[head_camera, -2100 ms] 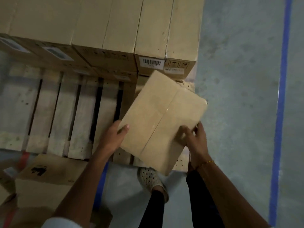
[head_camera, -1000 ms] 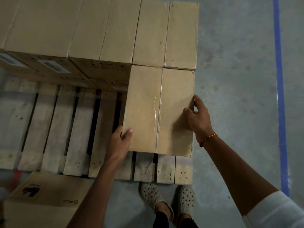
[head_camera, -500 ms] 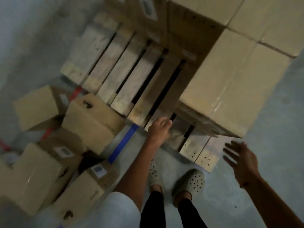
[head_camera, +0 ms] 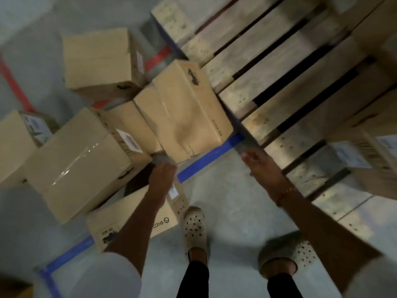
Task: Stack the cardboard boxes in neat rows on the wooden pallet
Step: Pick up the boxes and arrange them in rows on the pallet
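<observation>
Cardboard everywhere on the left now: view swung away from the finished corner of the wooden pallet (head_camera: 285, 67), where a box went down flush against the back row a second ago. Both hands off that box, already hunting the next one. Left hand (head_camera: 162, 175) reaching down to the near corner of the dented cardboard box (head_camera: 184, 110) beside the pallet edge, fingers blurred, so grip or mere touch: cannot tell. Right hand (head_camera: 261, 166) loose and empty, fingers extended, hovering over the blue floor tape (head_camera: 211, 157) just short of the pallet slats. Several more cartons scattered on the concrete: a taped box (head_camera: 75, 160), a printed carton (head_camera: 129, 220) under the left forearm. Plenty of bare slats showing, so lots of stacking left; likely next, a two-handed lift of the dented box.
</observation>
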Available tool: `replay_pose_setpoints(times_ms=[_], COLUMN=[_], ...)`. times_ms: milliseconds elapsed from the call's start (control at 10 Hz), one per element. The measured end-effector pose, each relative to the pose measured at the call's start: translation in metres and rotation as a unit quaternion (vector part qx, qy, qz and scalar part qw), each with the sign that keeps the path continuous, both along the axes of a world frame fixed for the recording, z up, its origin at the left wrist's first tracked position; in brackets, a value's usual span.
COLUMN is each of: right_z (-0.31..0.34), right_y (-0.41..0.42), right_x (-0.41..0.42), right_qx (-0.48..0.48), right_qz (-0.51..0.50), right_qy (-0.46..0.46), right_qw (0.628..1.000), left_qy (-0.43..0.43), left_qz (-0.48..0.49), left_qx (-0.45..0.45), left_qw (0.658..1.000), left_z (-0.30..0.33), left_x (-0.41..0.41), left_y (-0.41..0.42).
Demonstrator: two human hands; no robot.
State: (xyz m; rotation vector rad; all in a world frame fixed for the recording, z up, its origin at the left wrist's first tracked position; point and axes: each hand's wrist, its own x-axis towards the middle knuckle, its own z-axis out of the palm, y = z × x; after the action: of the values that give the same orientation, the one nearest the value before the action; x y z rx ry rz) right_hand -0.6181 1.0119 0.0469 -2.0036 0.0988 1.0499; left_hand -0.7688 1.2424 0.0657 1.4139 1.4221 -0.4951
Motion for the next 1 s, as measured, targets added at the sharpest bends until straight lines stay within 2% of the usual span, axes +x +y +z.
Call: replay_pose_setpoints(times_ms=[100, 200, 300, 400, 500, 700, 800, 900, 1000], right_z=[-0.039, -0.087, -0.109, -0.12, -0.106, -0.021, 0.05, 0.098, 0.171], right_y=[0.051, 0.097, 0.105, 0.103, 0.103, 0.111, 0.11, 0.095, 0.058], right_x=[0.016, 0.033, 0.03, 0.02, 0.023, 0.048, 0.064, 0.068, 0.055], right_qx=[0.004, 0.01, 0.017, 0.022, 0.029, 0.039, 0.009, 0.02, 0.009], right_qz=[0.029, 0.04, 0.067, 0.097, 0.096, 0.096, 0.121, 0.094, 0.027], right_qy=[-0.054, -0.093, -0.102, -0.113, -0.14, -0.212, -0.235, -0.2, -0.133], right_qw=[0.998, 0.995, 0.992, 0.989, 0.985, 0.972, 0.964, 0.975, 0.991], left_qy=[-0.019, 0.011, 0.01, -0.042, -0.055, -0.108, -0.176, -0.201, -0.205], left_qz=[0.054, 0.117, 0.142, 0.17, 0.159, 0.202, 0.193, 0.177, 0.123], left_qx=[0.017, 0.013, -0.007, -0.041, -0.03, -0.019, -0.041, -0.029, 0.008], left_qw=[0.998, 0.993, 0.99, 0.984, 0.985, 0.973, 0.964, 0.963, 0.971], left_z=[-0.057, -0.115, -0.133, -0.151, -0.145, -0.069, 0.0, 0.052, 0.135], left_x=[0.007, 0.016, 0.025, 0.033, 0.027, 0.008, 0.003, 0.008, 0.019], left_y=[0.047, 0.068, 0.068, 0.059, 0.057, 0.06, 0.058, 0.052, 0.036])
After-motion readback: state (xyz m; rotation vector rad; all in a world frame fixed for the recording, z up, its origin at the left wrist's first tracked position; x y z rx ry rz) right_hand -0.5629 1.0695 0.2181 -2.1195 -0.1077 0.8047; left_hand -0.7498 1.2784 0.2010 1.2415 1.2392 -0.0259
